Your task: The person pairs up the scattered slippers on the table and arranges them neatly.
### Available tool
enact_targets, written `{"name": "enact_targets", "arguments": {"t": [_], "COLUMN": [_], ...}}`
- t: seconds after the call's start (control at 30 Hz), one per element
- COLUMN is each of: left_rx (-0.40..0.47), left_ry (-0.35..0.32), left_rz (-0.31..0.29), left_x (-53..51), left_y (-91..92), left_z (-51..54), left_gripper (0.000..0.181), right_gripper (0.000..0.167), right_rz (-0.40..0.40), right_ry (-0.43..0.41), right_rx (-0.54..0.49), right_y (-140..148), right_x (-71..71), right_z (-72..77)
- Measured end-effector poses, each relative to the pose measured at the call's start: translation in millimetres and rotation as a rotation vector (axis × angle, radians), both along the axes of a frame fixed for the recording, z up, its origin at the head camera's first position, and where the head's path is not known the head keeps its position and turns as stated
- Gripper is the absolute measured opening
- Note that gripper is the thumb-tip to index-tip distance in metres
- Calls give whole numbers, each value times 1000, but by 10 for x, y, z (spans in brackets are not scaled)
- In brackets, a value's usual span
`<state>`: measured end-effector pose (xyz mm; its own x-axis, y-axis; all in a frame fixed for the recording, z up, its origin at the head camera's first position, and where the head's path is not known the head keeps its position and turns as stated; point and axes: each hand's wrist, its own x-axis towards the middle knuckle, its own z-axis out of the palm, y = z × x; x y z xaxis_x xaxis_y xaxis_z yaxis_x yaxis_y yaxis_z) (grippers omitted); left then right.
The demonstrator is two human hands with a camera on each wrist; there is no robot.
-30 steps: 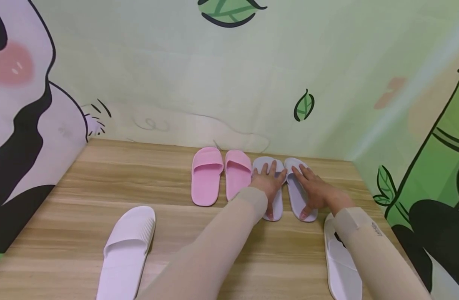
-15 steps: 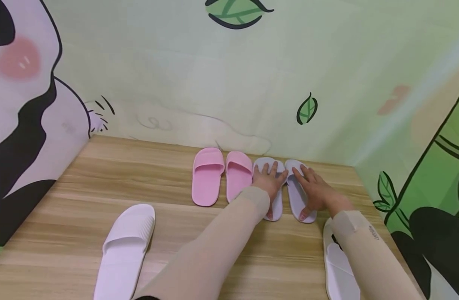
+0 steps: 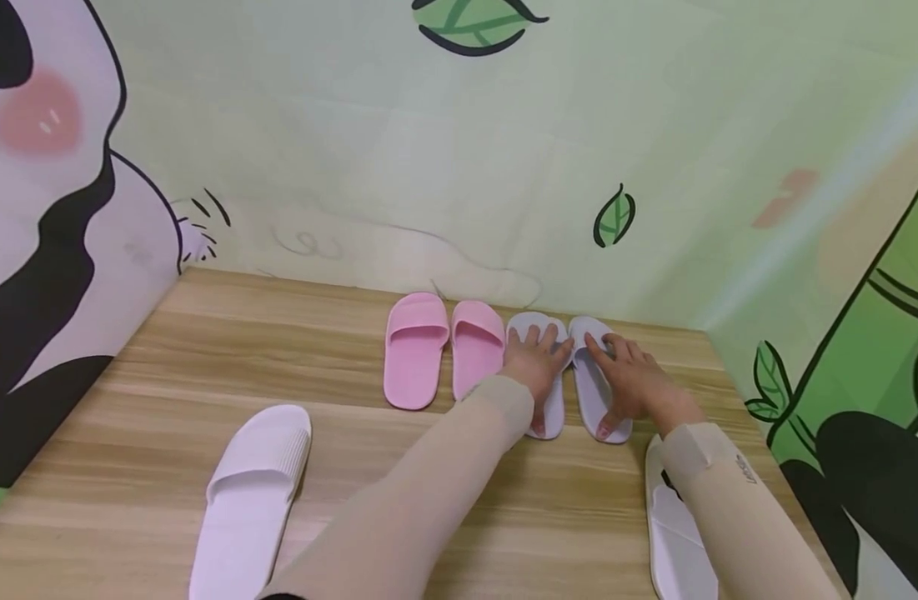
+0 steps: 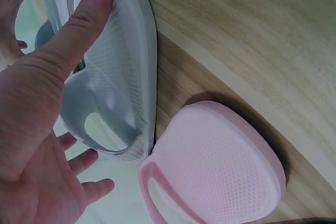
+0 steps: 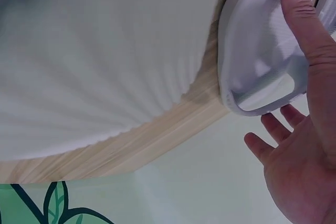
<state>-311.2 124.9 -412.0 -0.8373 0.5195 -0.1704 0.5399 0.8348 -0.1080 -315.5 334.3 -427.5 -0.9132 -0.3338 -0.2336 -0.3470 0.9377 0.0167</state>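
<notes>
Two pale grey slippers stand side by side against the wall in the head view. My left hand (image 3: 535, 364) lies over the left grey slipper (image 3: 554, 407), fingers spread on its strap and thumb at its heel end. On the right grey slipper (image 3: 592, 393) rests my right hand (image 3: 639, 385), fingers extended along its strap side. Its thumb (image 5: 304, 14) touches the insole in the right wrist view. In the left wrist view, the left thumb (image 4: 79, 35) presses on the grey insole. Immediately left stand a pink slipper (image 3: 412, 367) and a second pink slipper (image 3: 475, 354).
A white slipper (image 3: 241, 525) lies at the front left of the wood-grain floor (image 3: 338, 467). Another white slipper (image 3: 676, 537) sits at the front right, partly under my right sleeve (image 3: 736, 500). A printed wall (image 3: 316, 167) closes off the back and sides.
Both hands stay on the grey slippers with nearly the same spread. The view has shifted slightly; no slipper has visibly moved.
</notes>
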Motion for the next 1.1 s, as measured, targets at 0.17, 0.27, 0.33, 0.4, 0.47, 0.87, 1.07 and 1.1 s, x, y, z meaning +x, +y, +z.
{"name": "enact_targets", "arguments": {"t": [0.17, 0.27, 0.33, 0.4, 0.47, 0.87, 1.07, 1.1], "left_rx": [8, 24, 35, 45, 51, 29, -24, -26], "left_ry": [-12, -38, -54, -65, -72, -52, -26, -25], "left_rz": [5, 11, 16, 18, 18, -77, -114, -117], "left_x": [3, 10, 7, 9, -5, 36, 145, 163], "left_y": [15, 6, 3, -5, -6, 10, -28, -48], "left_z": [-11, -16, -30, -42, -72, -32, 33, 50], "left_gripper": [150, 149, 149, 148, 149, 145, 138, 138], "right_gripper": [154, 153, 153, 153, 153, 143, 134, 131], "right_rz": [-10, -11, -11, -12, -9, 61, 85, 82], "right_ry": [-8, -14, -20, -29, -35, 7, 11, 7], "right_rx": [-1, -5, -8, -14, -21, -54, -79, -92], "right_y": [-31, -36, -38, -39, -39, -17, -125, -142], "right_x": [14, 15, 17, 20, 27, 137, 279, 309], "right_z": [18, 14, 11, 12, 16, 60, 171, 195]}}
